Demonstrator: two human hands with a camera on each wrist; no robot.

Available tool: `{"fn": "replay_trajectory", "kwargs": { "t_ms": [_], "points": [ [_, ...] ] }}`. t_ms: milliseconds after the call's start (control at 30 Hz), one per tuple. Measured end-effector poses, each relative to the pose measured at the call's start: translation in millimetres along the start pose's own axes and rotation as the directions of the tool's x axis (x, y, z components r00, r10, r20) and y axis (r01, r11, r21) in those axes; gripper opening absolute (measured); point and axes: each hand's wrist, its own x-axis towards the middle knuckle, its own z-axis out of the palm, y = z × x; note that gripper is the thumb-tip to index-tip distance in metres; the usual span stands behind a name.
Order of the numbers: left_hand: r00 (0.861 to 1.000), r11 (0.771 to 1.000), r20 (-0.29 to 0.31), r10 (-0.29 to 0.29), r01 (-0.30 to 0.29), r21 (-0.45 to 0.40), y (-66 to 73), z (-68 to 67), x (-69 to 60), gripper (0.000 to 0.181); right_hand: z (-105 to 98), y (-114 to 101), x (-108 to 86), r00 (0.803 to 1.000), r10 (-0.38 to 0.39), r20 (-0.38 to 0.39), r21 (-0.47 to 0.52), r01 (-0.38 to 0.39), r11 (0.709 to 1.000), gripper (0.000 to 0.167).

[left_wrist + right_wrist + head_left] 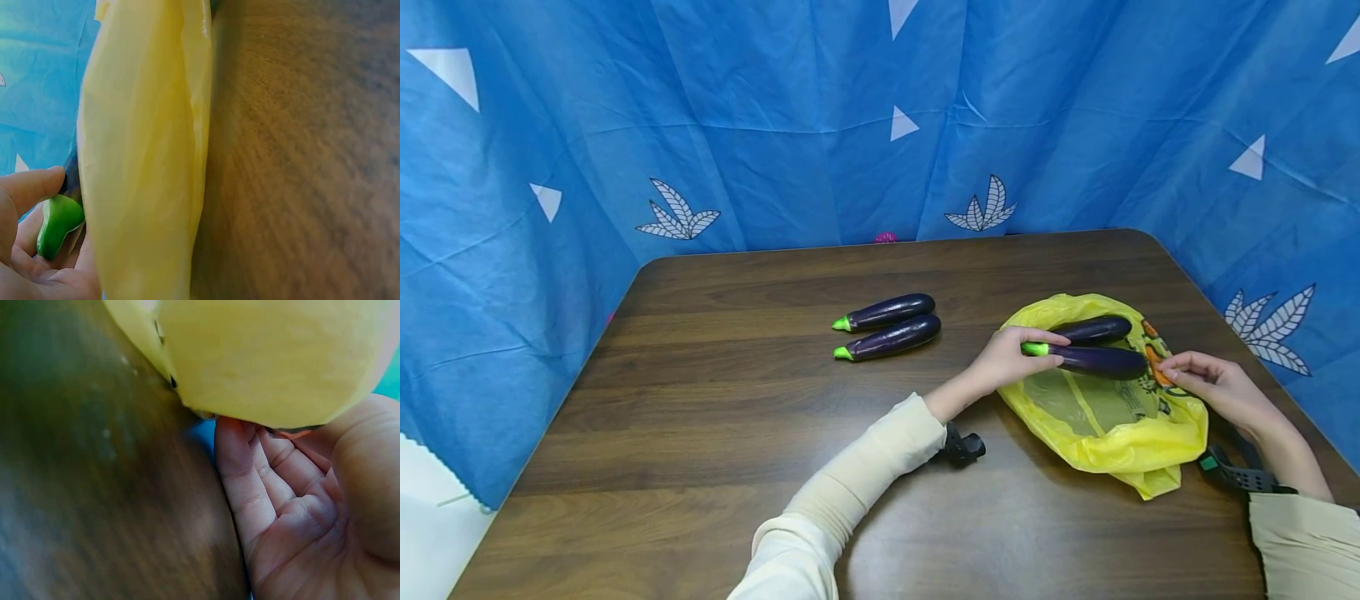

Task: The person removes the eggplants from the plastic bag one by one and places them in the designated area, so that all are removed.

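Right of centre in the head view, yellow plastic bag lies spread on the brown wood-grain worktop, mouth facing up, printed patch along its right side. Left hand reaches over the bag's left rim, grip clamped on the held eggplant near its green stem end. That eggplant lies lengthwise across the bag mouth, dark end pointing right; can't tell whether it rests on the bag's film. Left wrist view: thumb and fingers around the green stem, bag wall hiding most of the fruit.

Second eggplant sits within the bag's outline, just above the held one in the frame, partly hidden by the left hand. Right hand is at the bag's right edge, grip together, thumb and fingers pinching the plastic; right wrist view has fingertips partly covered by the yellow film.

Near frame centre, upper loose eggplant and lower loose eggplant lie side by side on the worktop, green ends left, well apart from the bag. Blue curtain with white triangles and leaf prints fills the top.
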Motion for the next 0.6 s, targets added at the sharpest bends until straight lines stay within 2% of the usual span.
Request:
{"fn": "replay_trajectory", "kwargs": {
  "t_ms": [300, 600],
  "points": [
    [0.999, 0.999, -0.023, 0.029, -0.028, 0.043, 3.1, -11.9, -7.8, 0.027, 0.3, -1.3, -0.3, 1.000, -0.002, -0.003, 0.005, 0.002, 1.000, 0.014],
    [0.998, 0.998, -0.039, 0.058, -0.057, 0.025, 10.0, -26.1, -18.5, 0.028, 0.6, -2.3, -0.6, 1.000, 0.006, -0.007, 0.015, -0.006, 1.000, 0.014]
  ]
}}
